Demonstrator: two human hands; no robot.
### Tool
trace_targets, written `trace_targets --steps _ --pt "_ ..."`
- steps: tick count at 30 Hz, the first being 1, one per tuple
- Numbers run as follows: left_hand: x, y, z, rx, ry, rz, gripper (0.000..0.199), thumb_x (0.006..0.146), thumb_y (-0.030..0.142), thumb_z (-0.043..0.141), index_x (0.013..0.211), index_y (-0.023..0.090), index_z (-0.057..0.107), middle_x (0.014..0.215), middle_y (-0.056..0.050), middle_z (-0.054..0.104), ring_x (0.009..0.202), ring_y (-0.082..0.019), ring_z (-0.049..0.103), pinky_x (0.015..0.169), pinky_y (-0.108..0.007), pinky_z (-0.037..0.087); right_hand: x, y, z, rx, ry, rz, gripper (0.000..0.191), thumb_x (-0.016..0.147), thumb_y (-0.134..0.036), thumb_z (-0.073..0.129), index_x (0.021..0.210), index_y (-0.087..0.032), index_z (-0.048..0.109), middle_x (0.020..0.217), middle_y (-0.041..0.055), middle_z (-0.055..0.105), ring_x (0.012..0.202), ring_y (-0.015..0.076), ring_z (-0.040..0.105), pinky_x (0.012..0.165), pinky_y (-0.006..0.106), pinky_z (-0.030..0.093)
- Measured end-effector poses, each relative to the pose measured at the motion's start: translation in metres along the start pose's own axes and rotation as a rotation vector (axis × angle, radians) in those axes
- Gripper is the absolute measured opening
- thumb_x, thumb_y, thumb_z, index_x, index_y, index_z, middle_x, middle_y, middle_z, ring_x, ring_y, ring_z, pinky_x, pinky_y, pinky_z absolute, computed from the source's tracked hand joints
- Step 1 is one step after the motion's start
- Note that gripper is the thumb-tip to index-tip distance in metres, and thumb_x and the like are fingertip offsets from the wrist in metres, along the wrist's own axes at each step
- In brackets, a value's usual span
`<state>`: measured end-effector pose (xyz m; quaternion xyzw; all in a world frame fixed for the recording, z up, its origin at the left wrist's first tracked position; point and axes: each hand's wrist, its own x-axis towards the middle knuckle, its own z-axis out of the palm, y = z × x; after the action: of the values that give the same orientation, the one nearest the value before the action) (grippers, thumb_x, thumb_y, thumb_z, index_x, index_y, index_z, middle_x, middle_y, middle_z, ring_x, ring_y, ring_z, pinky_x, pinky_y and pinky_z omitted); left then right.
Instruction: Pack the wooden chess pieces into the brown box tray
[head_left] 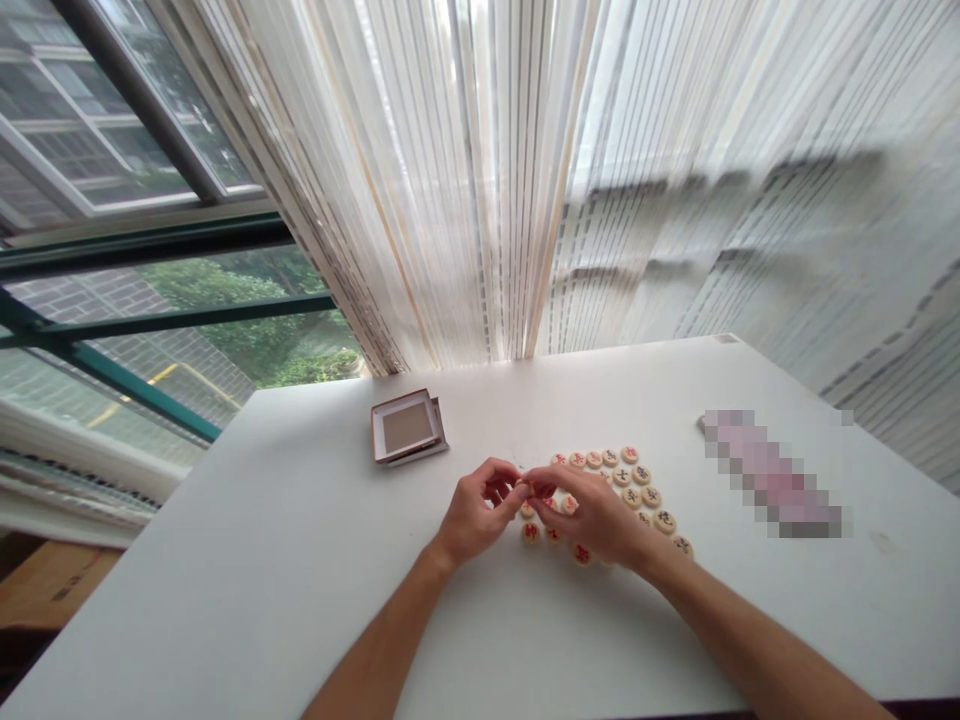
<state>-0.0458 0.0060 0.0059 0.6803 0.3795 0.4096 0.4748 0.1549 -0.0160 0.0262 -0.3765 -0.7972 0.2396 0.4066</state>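
Note:
Above the left side of a group of round Chinese chess pieces (622,477), my left hand (474,512) and my right hand (589,508) meet at the fingertips. Between them they pinch one Chinese chess piece (526,488), of which only a small part shows. The other pieces lie flat in loose rows on the table. Those on the left, such as the piece (530,534) nearest my left hand, carry red characters. Black characters mark the ones on the right, such as the piece (664,521) beside my right wrist. My right hand and forearm hide some of the group.
A small shallow box (380,449) with a brown inside stands at the back left of the white table (300,560). On the right lies a long pinkish object (772,475), blurred out. Striped curtains (480,200) hang along the far edge, beside a window on the left.

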Motion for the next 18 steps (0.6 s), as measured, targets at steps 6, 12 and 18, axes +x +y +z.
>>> trace_targets --steps 6,12,18 --pt "-0.001 -0.003 0.003 -0.041 0.0 -0.038 0.031 0.086 0.044 0.072 0.091 0.015 0.062 0.069 0.001 0.065 0.058 -0.01 0.059 0.055 -0.02 0.047 -0.003 0.0 0.006 -0.002 -0.012 -0.038 0.024 0.088 -0.015 0.064 0.11 -0.023 0.065 0.088 0.0023 0.072 0.077 0.0146 0.068 0.073 0.026 0.054" --pt "-0.001 0.004 0.004 -0.073 0.003 -0.036 0.034 0.091 0.048 0.065 0.094 0.015 0.066 0.08 -0.004 0.071 0.058 -0.01 0.061 0.056 -0.022 0.051 -0.004 0.002 0.004 -0.036 0.011 -0.035 0.023 0.089 -0.018 0.065 0.111 -0.024 0.064 0.088 0.0028 0.072 0.079 0.0168 0.069 0.075 0.029 0.055" --pt "-0.001 0.007 0.003 -0.12 -0.007 -0.038 0.034 0.093 0.046 0.062 0.105 0.015 0.066 0.087 -0.006 0.071 0.058 -0.01 0.061 0.055 -0.022 0.051 -0.005 0.008 0.0 -0.09 0.023 -0.034 0.028 0.091 -0.022 0.064 0.119 -0.026 0.061 0.098 0.0042 0.074 0.083 0.0189 0.071 0.087 0.037 0.055"
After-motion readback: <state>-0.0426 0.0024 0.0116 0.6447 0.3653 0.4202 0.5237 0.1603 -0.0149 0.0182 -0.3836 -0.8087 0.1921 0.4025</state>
